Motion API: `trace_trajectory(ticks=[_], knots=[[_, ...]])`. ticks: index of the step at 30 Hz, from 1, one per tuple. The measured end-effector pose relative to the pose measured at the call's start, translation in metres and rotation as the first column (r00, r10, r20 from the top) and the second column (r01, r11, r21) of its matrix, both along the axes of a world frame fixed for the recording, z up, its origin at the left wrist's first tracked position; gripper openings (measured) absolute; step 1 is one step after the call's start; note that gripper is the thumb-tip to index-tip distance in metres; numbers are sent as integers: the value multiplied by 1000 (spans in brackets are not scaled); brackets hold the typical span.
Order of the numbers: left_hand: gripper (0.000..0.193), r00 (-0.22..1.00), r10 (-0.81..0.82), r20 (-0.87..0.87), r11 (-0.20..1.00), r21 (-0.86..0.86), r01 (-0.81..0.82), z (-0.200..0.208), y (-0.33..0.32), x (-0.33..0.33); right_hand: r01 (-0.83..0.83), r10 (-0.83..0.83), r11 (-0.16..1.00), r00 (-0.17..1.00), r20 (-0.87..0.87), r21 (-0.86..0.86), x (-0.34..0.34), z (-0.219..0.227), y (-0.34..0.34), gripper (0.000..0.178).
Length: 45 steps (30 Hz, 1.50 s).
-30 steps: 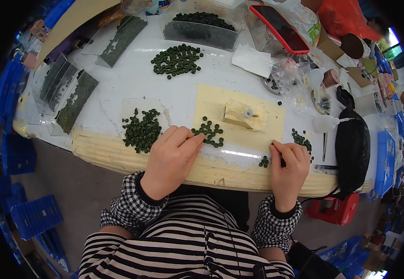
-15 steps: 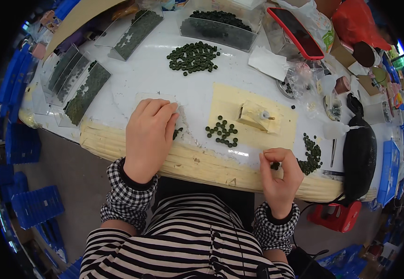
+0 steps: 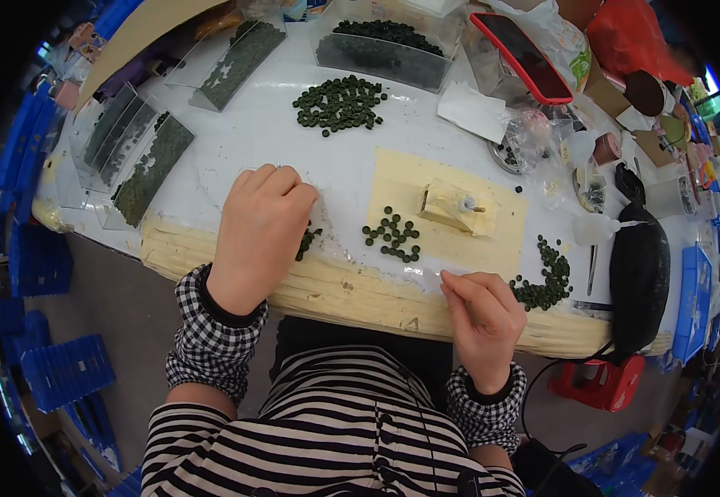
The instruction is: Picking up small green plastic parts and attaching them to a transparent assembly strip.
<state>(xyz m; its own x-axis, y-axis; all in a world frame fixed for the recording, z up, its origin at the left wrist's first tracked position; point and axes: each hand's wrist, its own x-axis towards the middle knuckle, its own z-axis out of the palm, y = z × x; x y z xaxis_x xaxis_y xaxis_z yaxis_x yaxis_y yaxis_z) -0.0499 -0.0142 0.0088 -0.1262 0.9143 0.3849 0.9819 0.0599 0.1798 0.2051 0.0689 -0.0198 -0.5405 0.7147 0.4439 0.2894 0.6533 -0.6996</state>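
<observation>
My left hand (image 3: 262,236) is closed over the table near its front edge, knuckles up; whatever its fingers hold is hidden. Beside it, partly covered, lie a few small dark green round beads (image 3: 307,240). My right hand (image 3: 488,323) makes a pinch, thumb and forefinger together above the padded front edge; anything between the tips is too small to make out. Between the hands, a loose group of the same beads (image 3: 391,238) lies at the corner of a yellow sheet (image 3: 386,178). A tape-wrapped block (image 3: 447,207) with a small upright post stands on that sheet.
A bead pile (image 3: 339,103) lies farther back, and another (image 3: 546,282) right of my right hand. Clear bins (image 3: 385,62) with dark pieces stand behind and at left. A red-cased phone (image 3: 526,62), plastic bags and a black pouch (image 3: 640,273) crowd the right side.
My left hand has shifted slightly left and its fingers are more curled; the clear flat piece under them no longer shows. My right hand has moved left, away from the right-hand bead pile.
</observation>
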Motion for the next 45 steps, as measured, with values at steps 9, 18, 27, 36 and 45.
trace_trajectory(ticks=[9,18,27,36,45], knots=[[18,985,-162,55,986,-28,164,-3,-23,24,-140,106,973,977,183,183,-17,-2,0,25],[19,988,-148,42,989,-25,149,-7,-26,29,-211,178,949,972,152,236,-58,-2,5,26],[20,969,-199,144,960,228,163,-16,-22,30,-82,72,994,989,-130,-70,-21,1,-5,19],[23,932,-268,244,960,151,236,-17,-16,43,-56,62,992,997,-55,109,-18,-6,-3,18],[24,799,-392,455,915,284,287,-21,-17,52,-68,71,997,994,-85,29,-17,-6,-4,21]])
